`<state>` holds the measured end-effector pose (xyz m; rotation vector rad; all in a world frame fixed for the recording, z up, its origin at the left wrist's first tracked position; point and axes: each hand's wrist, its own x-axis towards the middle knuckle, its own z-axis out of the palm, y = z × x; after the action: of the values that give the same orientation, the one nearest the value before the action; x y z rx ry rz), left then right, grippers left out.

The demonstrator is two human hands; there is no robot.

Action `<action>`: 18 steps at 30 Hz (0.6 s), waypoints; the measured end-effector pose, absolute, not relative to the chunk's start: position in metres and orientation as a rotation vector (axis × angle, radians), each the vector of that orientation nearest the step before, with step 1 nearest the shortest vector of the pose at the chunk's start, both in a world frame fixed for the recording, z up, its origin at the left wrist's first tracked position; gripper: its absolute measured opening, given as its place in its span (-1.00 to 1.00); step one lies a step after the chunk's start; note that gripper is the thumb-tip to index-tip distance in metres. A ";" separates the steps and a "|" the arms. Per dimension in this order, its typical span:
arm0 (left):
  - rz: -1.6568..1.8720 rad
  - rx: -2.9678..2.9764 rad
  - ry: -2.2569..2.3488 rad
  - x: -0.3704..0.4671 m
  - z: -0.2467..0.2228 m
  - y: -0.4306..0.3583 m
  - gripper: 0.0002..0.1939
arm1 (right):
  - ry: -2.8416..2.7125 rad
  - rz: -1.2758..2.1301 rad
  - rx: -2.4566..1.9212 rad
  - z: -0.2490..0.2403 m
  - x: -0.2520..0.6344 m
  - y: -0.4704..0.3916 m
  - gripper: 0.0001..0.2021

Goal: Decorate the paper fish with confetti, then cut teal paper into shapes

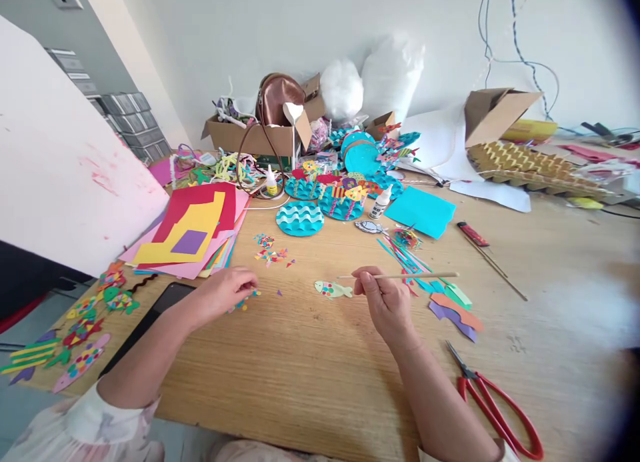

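Observation:
A thin wooden stick (430,275) lies level in my right hand (386,307), pinched between thumb and fingers, its narrow tip pointing left. Just below that tip, flat on the table, is a pale green paper fish (341,291) with coloured dots on its body. My left hand (227,294) rests farther left, fingers curled together over a few small paper dots (244,306); whatever its fingertips hold is hidden. One purple paper scrap (279,293) sits between the hand and the fish. Behind it are small piles of colourful paper bits (273,255).
Red-handled scissors (480,382) lie at the right front. Stacked coloured paper (175,232) and finished paper fish (83,362) are at left, beside a dark tablet-like slab (145,322). Glue bottles (381,202), blue discs (300,218) and paper strips (455,309) stand or lie beyond.

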<state>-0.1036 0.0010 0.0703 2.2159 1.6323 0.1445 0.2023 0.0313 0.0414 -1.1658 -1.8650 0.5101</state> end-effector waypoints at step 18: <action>-0.007 2.247 1.687 -0.117 0.046 0.012 -0.86 | -1.878 0.507 -1.180 0.043 0.205 0.031 -0.59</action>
<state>-0.1166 0.0122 0.0458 2.2468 1.6865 -0.0073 0.2048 0.0312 0.0426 -1.1796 -1.8777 0.5066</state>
